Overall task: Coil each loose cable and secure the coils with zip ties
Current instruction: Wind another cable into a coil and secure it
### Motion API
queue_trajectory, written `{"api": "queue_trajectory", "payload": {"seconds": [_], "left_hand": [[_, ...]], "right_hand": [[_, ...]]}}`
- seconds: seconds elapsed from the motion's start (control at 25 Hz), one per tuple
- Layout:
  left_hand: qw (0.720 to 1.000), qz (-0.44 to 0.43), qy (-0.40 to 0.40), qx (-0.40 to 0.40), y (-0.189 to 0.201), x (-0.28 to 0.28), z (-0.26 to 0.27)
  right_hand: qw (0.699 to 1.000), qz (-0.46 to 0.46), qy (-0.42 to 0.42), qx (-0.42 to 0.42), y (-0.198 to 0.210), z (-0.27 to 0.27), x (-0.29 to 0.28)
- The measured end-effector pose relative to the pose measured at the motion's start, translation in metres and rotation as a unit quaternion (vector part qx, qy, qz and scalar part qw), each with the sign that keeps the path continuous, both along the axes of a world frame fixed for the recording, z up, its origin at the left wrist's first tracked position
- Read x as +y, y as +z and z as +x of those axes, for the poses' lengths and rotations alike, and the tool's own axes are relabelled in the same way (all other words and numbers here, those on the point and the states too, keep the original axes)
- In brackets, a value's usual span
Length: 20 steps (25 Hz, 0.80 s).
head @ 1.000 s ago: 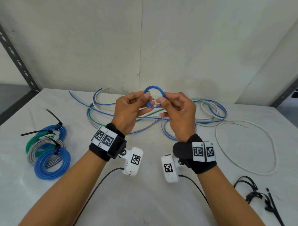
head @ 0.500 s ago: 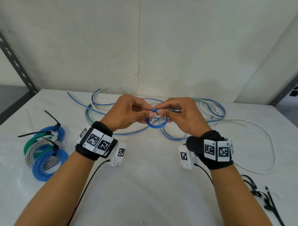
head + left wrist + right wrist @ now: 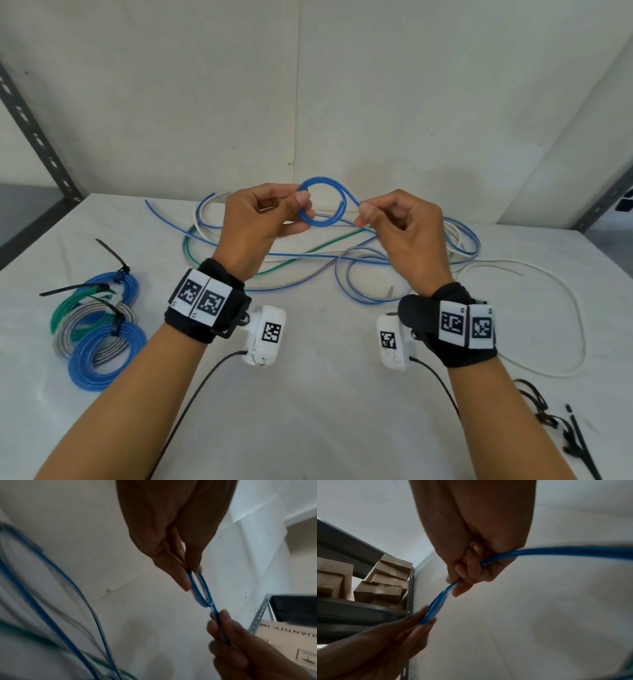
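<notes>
Item: blue cable (image 3: 323, 209), in work. A small loop of it, one or two turns, is held up in the air above the table (image 3: 308, 411), over the loose pile.

Grip: left hand (image 3: 260, 219) pinches the loop's left side between thumb and fingers. Right hand (image 3: 397, 233) pinches the running strand just right of the loop, fingers curled round it. The loop sits between the two hands; the rest of the cable trails down from the right hand into the pile.

Loose pile (image 3: 342, 260), under and behind the loop: blue, green, grey and white strands, tangled, uncoiled. One white cable (image 3: 568, 308) sprawls to the right of the loop.

Done: coils (image 3: 99, 329), well left of the loop, near the table's left edge. Blue, green and grey rings, each seemingly cinched with a black tie, tails untrimmed.

Spare ties (image 3: 561, 431): low right of the loop, at the table's near right corner.

Progress, by judgement: a few coils finished; this one barely begun; several cables left, so roughly midway or less.
</notes>
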<state>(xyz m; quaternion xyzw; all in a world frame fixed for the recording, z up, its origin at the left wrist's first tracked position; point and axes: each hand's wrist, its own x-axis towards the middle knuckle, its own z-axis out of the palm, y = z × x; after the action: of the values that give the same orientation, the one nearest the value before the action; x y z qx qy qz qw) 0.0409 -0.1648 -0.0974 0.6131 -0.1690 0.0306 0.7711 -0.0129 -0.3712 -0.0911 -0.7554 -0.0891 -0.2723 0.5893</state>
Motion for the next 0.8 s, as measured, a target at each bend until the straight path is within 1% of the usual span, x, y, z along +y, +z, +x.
{"api": "queue_trajectory", "payload": {"seconds": [0.12,0.28,0.4,0.52,0.56,0.64,0.68,0.76,0.8], "left_hand": [[0.998,-0.055,0.01,0.026,-0.004,-0.008,-0.001],[0.995,-0.097,-0.004,0.037,-0.007,-0.016,-0.007],[0.993,-0.105,-0.019,0.047,-0.011,-0.025,-0.012],[0.993,-0.095,-0.042,0.059,-0.013,-0.026,-0.014],[0.994,-0.076,-0.049,0.062,-0.013,-0.024,-0.013],[0.996,-0.01,-0.057,0.06,-0.012,-0.019,-0.01],[0.996,0.028,-0.061,0.054,-0.011,-0.015,-0.008],[0.992,0.107,-0.064,0.026,-0.009,-0.005,-0.003],[0.986,0.156,-0.065,0.003,-0.008,0.0,0.0]], "right_hand": [[0.997,0.071,0.016,0.008,-0.009,0.001,0.02],[0.991,0.136,-0.003,-0.004,-0.014,0.0,0.035],[0.984,0.177,-0.015,-0.012,-0.015,0.0,0.038],[0.984,0.175,-0.031,-0.016,-0.018,0.003,0.033],[0.985,0.171,-0.032,-0.015,-0.018,0.004,0.031],[0.988,0.154,-0.031,-0.009,-0.017,0.005,0.026],[0.992,0.124,-0.03,-0.002,-0.016,0.006,0.021],[0.999,-0.001,-0.019,0.028,-0.017,0.008,0.01],[0.996,-0.074,-0.002,0.049,-0.018,0.008,0.005]]}}
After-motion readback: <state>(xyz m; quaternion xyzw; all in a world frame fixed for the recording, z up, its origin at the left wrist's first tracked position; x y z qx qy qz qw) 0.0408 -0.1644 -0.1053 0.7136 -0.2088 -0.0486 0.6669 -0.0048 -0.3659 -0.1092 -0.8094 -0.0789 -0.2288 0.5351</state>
